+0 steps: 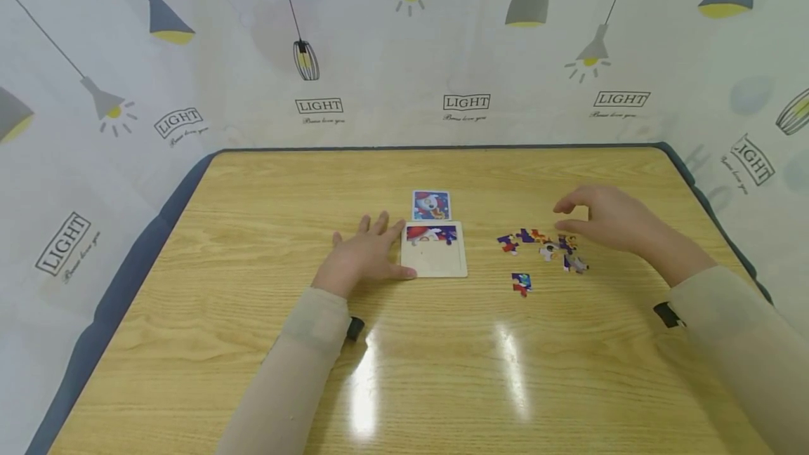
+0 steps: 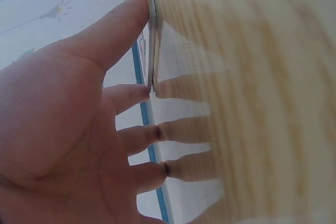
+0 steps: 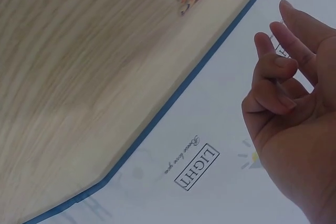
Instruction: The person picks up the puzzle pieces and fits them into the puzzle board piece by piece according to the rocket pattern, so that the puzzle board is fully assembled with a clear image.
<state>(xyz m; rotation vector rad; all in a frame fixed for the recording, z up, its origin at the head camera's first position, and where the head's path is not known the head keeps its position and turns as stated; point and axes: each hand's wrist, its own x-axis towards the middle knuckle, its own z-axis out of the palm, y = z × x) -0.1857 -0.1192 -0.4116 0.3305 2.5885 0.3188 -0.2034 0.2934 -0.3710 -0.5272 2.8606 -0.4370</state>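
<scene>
The left hand (image 1: 366,255), fingers splayed, braces the puzzle board (image 1: 435,262) while the right hand (image 1: 609,218), fingers empty, seemingly selects pieces (image 1: 550,250) toward the desk's (image 1: 284,195) right edge, needing a light pinch.

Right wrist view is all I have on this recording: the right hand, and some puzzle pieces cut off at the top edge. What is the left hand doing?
Observer: In the head view, the left hand rests at the left side of the puzzle board.

Operator: How full is that board?

Observer: Only a strip of fitted pieces runs along its far side; the part nearer the person is bare.

Operator: Do the loose pieces all lie together?

Observer: No, a single piece lies apart from the cluster, on the side nearer the person.
</scene>
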